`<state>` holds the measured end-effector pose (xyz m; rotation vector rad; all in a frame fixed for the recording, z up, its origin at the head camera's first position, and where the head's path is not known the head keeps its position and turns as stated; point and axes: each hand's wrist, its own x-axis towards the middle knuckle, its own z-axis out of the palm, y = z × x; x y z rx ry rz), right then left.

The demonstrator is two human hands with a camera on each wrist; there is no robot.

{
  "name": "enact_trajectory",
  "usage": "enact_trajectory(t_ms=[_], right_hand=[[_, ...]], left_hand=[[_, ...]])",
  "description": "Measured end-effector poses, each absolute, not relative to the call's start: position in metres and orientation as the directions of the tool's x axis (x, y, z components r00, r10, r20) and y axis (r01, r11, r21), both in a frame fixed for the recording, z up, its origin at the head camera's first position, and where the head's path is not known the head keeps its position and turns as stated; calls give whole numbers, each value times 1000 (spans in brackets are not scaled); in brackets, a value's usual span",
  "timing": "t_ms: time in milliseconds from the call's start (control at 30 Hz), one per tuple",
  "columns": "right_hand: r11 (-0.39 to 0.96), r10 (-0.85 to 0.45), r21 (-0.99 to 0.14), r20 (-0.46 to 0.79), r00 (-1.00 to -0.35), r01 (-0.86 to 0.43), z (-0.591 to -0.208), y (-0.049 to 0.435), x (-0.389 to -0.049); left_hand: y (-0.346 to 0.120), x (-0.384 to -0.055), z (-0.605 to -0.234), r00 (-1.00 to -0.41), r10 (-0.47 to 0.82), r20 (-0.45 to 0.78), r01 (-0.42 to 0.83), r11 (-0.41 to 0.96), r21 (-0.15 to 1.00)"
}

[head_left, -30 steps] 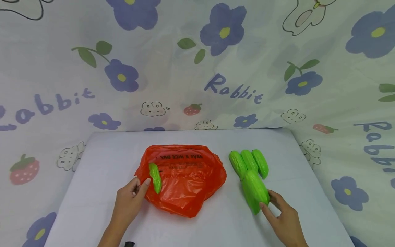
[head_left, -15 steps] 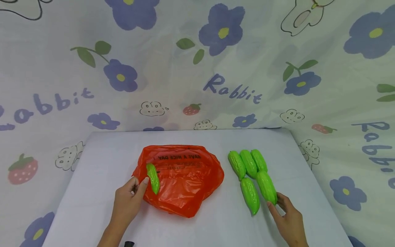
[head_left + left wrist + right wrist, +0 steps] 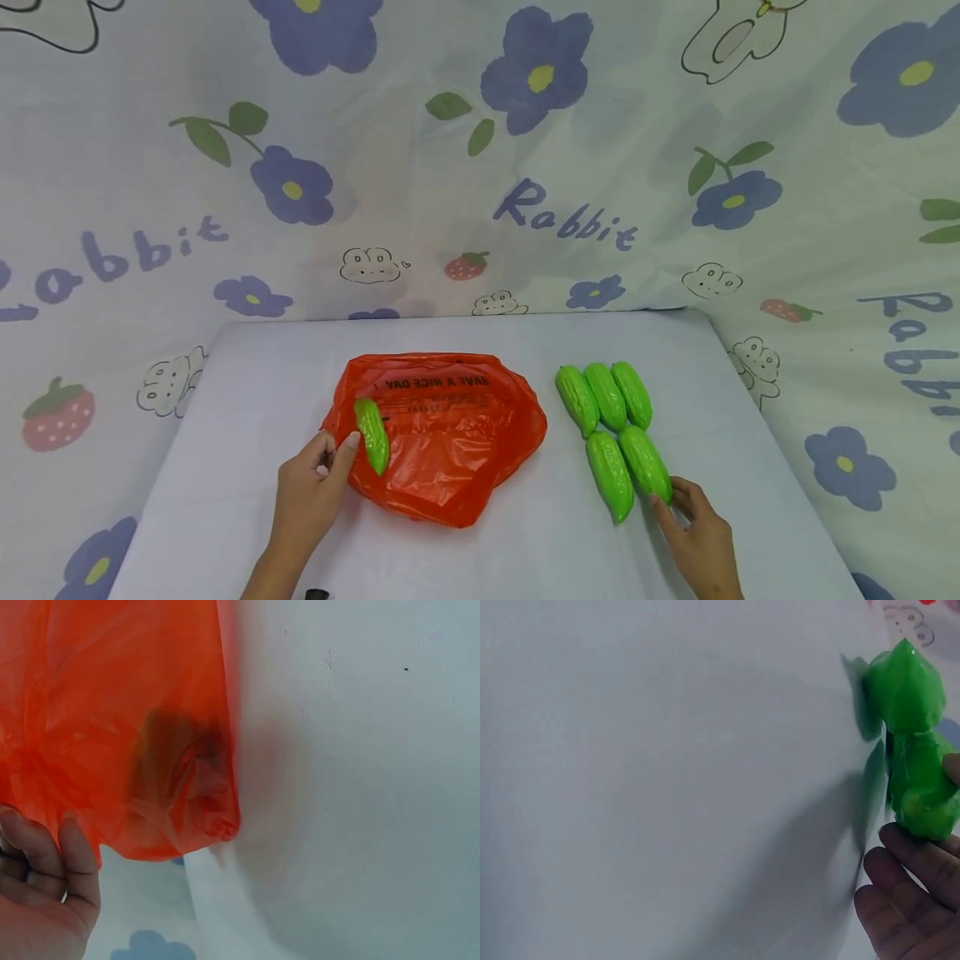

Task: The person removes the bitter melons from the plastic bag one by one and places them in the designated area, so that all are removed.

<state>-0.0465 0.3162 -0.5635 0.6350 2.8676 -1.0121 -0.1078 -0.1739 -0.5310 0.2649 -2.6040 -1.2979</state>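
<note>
My left hand [image 3: 311, 492] pinches the left edge of a red plastic bag [image 3: 442, 483], its mouth spread wide. A glossy green bitter melon [image 3: 372, 437] lies inside at the left, near the thumb; through the film in the left wrist view it is a dark shape. My right hand [image 3: 697, 533] grips the near end of another bitter melon [image 3: 645, 462] between thumb and fingers. That one lies beside a similar bitter melon [image 3: 609, 475], below a row of three more bitter melons [image 3: 603, 396]. In the right wrist view, the gripped melon [image 3: 922, 784] is partly covered by the thumb.
A white-covered table [image 3: 540, 558] carries everything. Behind it hangs a cloth [image 3: 420, 192] printed with flowers and rabbits. A small black object [image 3: 317, 594] shows at the bottom edge, left of centre.
My right hand has moved the gripped bitter melon right, off the one it overlapped, then lowered it beside that melon. The left hand keeps its grip on the bag.
</note>
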Motion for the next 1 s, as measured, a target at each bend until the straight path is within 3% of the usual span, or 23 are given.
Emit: enact_trajectory(t_ms=[1000], right_hand=[[743,360,-577,-82,-929,339,-572,308,-46]], left_hand=[[-176,-108,-533,-962,-242,129,-39,587,809]])
